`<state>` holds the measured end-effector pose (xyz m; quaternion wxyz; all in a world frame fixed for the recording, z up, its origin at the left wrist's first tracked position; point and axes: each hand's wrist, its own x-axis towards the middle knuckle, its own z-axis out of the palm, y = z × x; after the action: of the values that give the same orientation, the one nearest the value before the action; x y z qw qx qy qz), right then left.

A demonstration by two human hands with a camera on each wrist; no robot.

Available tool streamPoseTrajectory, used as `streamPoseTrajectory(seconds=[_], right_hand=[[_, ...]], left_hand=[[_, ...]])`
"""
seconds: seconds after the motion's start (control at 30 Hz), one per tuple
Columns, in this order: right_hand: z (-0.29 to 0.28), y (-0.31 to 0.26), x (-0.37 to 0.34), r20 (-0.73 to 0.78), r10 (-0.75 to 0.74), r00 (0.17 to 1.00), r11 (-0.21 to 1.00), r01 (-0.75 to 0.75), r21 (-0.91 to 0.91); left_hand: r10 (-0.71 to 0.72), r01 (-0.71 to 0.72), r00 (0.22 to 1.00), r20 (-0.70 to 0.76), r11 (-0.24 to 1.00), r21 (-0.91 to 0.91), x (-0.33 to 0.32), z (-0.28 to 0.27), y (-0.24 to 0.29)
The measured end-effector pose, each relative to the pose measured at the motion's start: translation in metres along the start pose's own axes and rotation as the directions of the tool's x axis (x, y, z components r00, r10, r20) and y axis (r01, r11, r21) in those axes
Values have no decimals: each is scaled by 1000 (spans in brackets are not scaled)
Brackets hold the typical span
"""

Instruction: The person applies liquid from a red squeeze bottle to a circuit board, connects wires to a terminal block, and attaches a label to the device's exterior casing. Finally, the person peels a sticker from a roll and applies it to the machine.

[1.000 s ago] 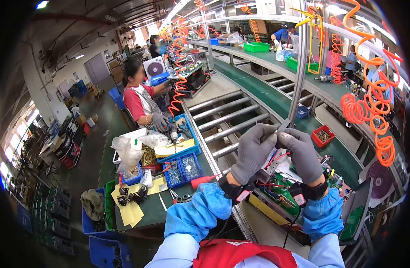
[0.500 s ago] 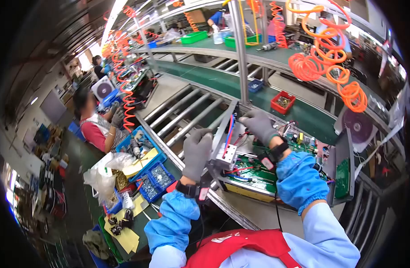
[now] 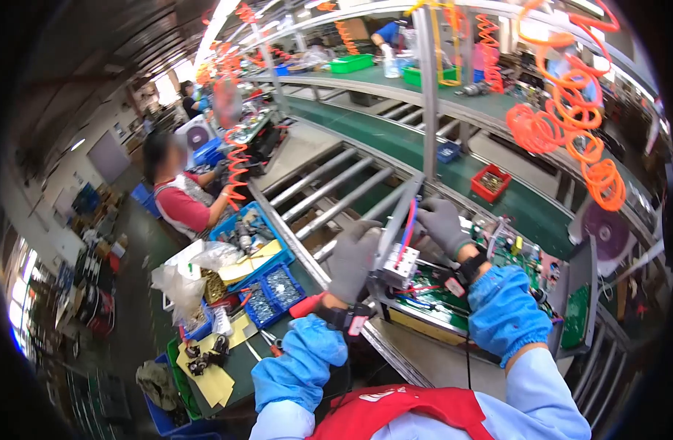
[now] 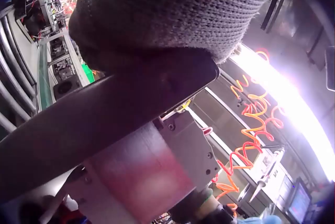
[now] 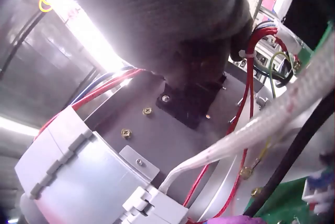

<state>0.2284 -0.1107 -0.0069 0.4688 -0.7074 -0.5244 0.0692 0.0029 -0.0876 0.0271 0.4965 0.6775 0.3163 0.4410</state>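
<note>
The panel point(image 3: 397, 224) is gripped by the left hand point(image 3: 352, 258); the grip of the right hand point(image 3: 443, 227) cannot be told. White print point(image 3: 379, 397) on the apron point(image 3: 417, 414) is too blurred to read.

I see the left gloved hand point(image 3: 353, 260) gripping the grey metal panel point(image 3: 399, 221) at its left side, and the right gloved hand point(image 3: 440, 226) just right of that panel. Red and blue wires point(image 3: 409, 226) run along it to a white block point(image 3: 401, 267) at its lower end. Right of the panel I have a green circuit board point(image 3: 526, 258); well left of it, a two-section blue bin point(image 3: 284, 312) of small metal parts.
</note>
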Motion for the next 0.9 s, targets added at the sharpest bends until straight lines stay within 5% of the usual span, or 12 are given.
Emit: streamPoseTrajectory(seconds=[0.13,0.3,0.4,0.57,0.67,0.73,0.83,0.87,0.9], right_hand=[[14,24,8,103,82,991,964,-105,243],[17,29,7,105,81,991,941,-111,319],[14,22,7,24,116,993,970,-119,211],[10,23,9,152,130,980,894,-182,410],[20,37,9,106,132,985,881,-166,443],[23,44,8,93,90,992,889,-122,442],[12,24,1,135,139,981,882,-185,433],[5,10,-2,140,172,975,896,-213,389],[0,1,-4,184,176,967,899,-234,370]], left_hand=[[-27,27,999,27,999,28,6,0,-13],[-46,47,999,4,998,-51,9,4,-29],[-51,51,999,4,997,-65,7,2,-28],[-97,100,995,25,973,-208,-4,1,-27],[-77,69,997,-15,950,-305,-16,-1,-32],[-24,15,996,-83,994,-105,-32,-9,-48],[-301,261,939,-169,939,-223,-68,-32,-121],[-471,442,868,-160,878,-187,-79,-56,-134],[-500,471,818,-284,866,-169,-91,-78,-151]])
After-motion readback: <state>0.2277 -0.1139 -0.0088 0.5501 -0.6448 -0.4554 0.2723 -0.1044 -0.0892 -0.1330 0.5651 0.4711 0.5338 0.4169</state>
